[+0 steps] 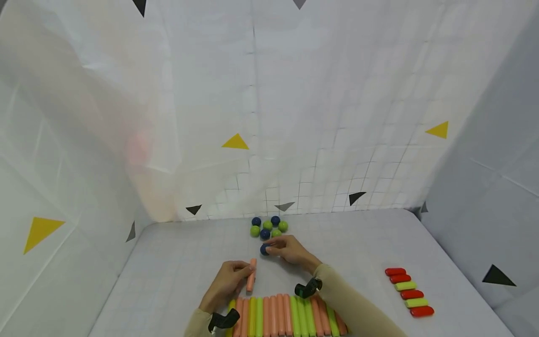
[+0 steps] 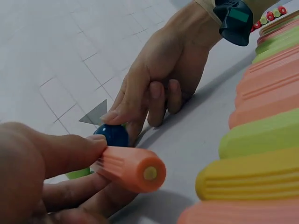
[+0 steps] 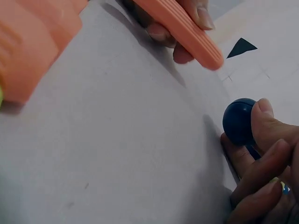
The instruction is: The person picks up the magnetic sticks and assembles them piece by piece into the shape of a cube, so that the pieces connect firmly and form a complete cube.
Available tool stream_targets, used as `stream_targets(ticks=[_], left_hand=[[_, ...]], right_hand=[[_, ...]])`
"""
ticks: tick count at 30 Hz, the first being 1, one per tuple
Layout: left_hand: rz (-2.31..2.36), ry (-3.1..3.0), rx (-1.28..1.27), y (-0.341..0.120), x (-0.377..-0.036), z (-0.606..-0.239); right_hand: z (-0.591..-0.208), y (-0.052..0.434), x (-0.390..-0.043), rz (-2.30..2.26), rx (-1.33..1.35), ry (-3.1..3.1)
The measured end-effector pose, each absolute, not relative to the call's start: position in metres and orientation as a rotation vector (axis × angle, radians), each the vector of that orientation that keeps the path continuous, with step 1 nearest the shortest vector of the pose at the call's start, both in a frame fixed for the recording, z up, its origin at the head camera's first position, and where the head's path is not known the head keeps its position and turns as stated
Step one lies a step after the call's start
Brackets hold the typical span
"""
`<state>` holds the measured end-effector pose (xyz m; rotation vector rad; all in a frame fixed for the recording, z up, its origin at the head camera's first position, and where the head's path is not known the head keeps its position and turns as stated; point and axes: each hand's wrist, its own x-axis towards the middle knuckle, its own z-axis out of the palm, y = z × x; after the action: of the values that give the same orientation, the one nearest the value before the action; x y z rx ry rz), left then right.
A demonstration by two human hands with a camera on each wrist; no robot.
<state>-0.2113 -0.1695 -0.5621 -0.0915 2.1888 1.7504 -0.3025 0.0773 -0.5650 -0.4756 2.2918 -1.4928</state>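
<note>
White gridded sheeting marked with black and yellow triangles walls in a pale gridded tabletop point(image 1: 177, 262).

At its middle the left hand point(image 1: 227, 281) pinches an orange stick point(image 1: 251, 274) between thumb and curled fingers point(image 2: 70, 151). They grasp it near one end, so the free end points away from the person toward the balls. The left wrist view shows the stick as a smooth, ridged plastic cylinder with rounded ends and a small pale dot at the centre of its end face.

Just beside it, the right hand point(image 1: 290, 250) holds a dark blue ball point(image 1: 264, 249) at its fingertips point(image 3: 264, 108). Thumb and forefinger close on the ball, while the other fingers curl under and rest on the tabletop. The ball is glossy and round, sits at tabletop level, and lies close to the stick's far end without touching it.

Behind the ball, near the back wall, a cluster of blue and green balls point(image 1: 268, 226) lies close together. Along the near edge, a row of long orange and green sticks point(image 1: 282, 316) lies side by side, ridged like the held one. Well apart on the right, a column of short red and green capsule-shaped pieces point(image 1: 407, 290) rests on the tabletop.
</note>
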Motion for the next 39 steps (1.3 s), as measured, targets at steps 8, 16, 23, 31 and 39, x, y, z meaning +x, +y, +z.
stream_targets(ticks=[8,16,23,31,39], left_hand=[[1.688,2.279,-0.047,-0.164,-0.218,-0.563],[1.687,2.294,-0.088,-0.161,-0.219,-0.56],[1.676,2.31,-0.097,-0.16,-0.219,-0.561],[1.671,2.273,-0.108,-0.161,-0.217,-0.564],[1.69,2.258,-0.099,-0.167,-0.213,-0.563]], right_hand=[[-0.566,0.066,-0.302,-1.5,-0.5,2.286],[-0.56,0.064,-0.301,-1.453,-0.554,2.264],[-0.563,0.062,-0.3,-1.455,-0.604,2.241],[-0.565,0.065,-0.296,-1.484,-0.622,2.213],[-0.564,0.069,-0.289,-1.513,-0.522,2.268]])
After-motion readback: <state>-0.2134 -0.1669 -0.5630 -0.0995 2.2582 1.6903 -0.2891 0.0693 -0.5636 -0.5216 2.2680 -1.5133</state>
